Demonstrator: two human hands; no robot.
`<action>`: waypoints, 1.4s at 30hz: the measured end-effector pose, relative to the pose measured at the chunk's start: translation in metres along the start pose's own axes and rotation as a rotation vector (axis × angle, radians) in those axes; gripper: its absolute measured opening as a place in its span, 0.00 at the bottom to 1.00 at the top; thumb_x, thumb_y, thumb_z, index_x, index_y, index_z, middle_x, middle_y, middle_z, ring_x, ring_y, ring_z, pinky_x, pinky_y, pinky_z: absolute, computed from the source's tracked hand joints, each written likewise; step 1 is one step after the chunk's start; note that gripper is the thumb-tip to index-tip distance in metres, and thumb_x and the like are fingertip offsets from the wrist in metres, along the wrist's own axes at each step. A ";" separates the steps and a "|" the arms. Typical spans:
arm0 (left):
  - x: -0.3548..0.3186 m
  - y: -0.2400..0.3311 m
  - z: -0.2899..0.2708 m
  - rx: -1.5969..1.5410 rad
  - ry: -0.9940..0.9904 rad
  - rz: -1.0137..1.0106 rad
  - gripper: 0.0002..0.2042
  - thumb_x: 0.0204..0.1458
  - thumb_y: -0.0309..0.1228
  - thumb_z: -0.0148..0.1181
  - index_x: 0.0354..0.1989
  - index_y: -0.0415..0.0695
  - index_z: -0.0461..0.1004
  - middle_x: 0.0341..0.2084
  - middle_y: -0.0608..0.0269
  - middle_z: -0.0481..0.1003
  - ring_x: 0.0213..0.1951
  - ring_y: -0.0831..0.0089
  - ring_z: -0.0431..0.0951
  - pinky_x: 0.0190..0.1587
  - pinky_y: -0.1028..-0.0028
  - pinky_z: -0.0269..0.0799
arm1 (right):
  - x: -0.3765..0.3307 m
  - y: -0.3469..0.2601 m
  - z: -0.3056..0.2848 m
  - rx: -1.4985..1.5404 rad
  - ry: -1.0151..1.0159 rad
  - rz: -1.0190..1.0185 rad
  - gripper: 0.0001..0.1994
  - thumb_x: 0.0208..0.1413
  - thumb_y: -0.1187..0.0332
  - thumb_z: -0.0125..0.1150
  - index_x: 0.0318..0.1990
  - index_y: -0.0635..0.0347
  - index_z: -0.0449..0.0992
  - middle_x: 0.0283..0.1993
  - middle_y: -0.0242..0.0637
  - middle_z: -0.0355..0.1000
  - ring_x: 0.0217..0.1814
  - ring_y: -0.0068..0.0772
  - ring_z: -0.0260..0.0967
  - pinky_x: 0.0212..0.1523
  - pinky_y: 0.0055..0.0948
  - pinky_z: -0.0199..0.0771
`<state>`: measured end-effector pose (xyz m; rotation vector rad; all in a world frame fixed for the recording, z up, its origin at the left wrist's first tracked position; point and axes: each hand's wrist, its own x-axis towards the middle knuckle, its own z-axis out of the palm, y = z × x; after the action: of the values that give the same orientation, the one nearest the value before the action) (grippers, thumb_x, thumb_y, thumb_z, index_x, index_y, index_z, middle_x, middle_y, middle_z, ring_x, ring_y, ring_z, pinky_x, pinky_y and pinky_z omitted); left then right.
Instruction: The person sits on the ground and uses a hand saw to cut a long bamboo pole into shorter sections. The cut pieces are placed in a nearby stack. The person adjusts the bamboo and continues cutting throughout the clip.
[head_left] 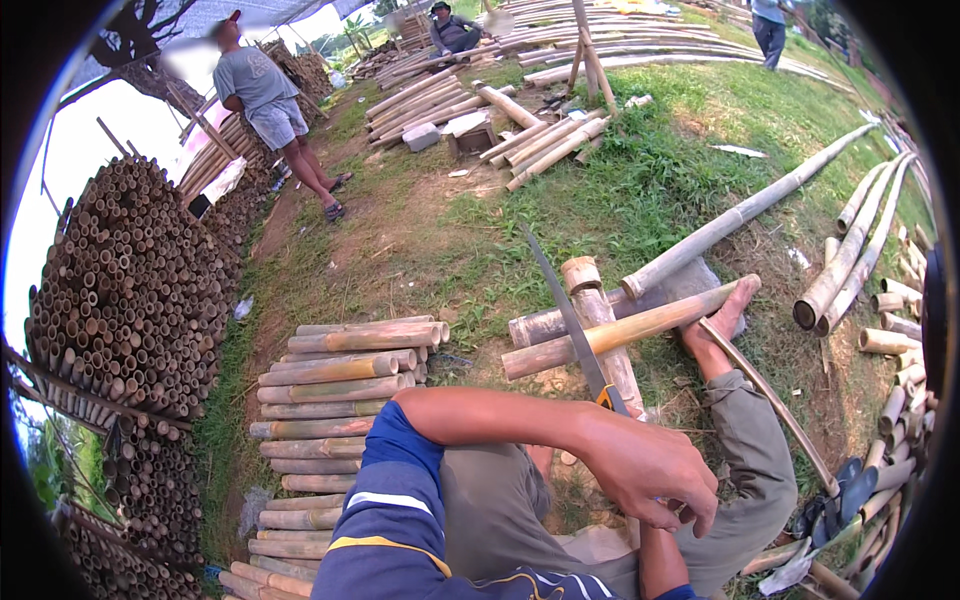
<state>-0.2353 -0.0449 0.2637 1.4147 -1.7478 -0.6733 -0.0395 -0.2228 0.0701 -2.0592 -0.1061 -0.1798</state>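
A bamboo piece [650,322] lies slanted across a short bamboo post [612,372], with my bare foot [722,320] pressed against its right end. Crossing this piece is the long blade of a handsaw [562,290]; its orange-and-black handle runs under my left forearm. My left hand [648,475] hangs over my right wrist, fingers loosely bent and apart, with nothing visible in them. My right forearm [662,562] rises from the lower edge, but the left hand and arm cover my right hand. Whether it grips the saw handle is hidden.
Cut bamboo lengths [340,425] lie stacked at my left, beside a tall bamboo pile [130,290]. A long pole [750,210] slants behind the work. More poles [850,245], a thin stick [775,410] and dark sandals [840,495] lie right. One person [262,95] stands far left.
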 end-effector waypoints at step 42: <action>-0.002 -0.016 0.011 0.084 -0.090 -0.080 0.17 0.60 0.32 0.66 0.55 0.39 0.76 0.43 0.46 0.79 0.49 0.46 0.80 0.51 0.51 0.75 | -0.040 -0.001 0.008 0.040 -0.032 0.000 0.25 0.58 0.70 0.65 0.64 0.61 0.70 0.61 0.41 0.75 0.60 0.39 0.75 0.58 0.38 0.76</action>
<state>-0.2356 -0.0479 0.2441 1.5401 -1.8157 -0.7236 -0.0789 -0.2152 0.0604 -2.0222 -0.1278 -0.1438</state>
